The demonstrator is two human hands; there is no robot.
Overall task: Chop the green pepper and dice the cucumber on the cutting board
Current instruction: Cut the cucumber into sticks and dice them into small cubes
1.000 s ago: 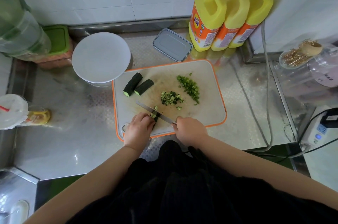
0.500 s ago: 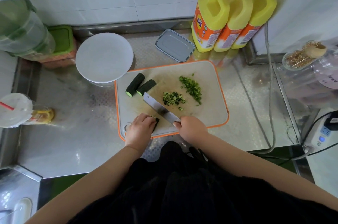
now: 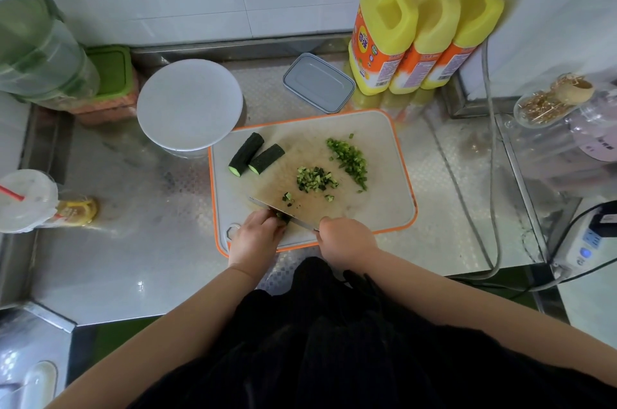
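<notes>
My left hand curls its fingers down, pinching; my right hand grips, both bare forearms angled inward.

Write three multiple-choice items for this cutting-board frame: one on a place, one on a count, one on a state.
1. Where do the uncut cucumber pieces lie on the cutting board?
A. far left corner
B. near right corner
C. off the board

2. How many yellow bottles stand by the wall?
A. one
B. three
C. five

3. What is the right hand doing?
A. resting open on the counter
B. gripping the knife
C. lifting the round white lid

Answers: 1 A, both dark pieces sit side by side at the board's far left. 2 B, three orange pump tops show in a row. 3 B, its fingers curl around the handle while the left hand steadies the cucumber strip under the blade.
</notes>
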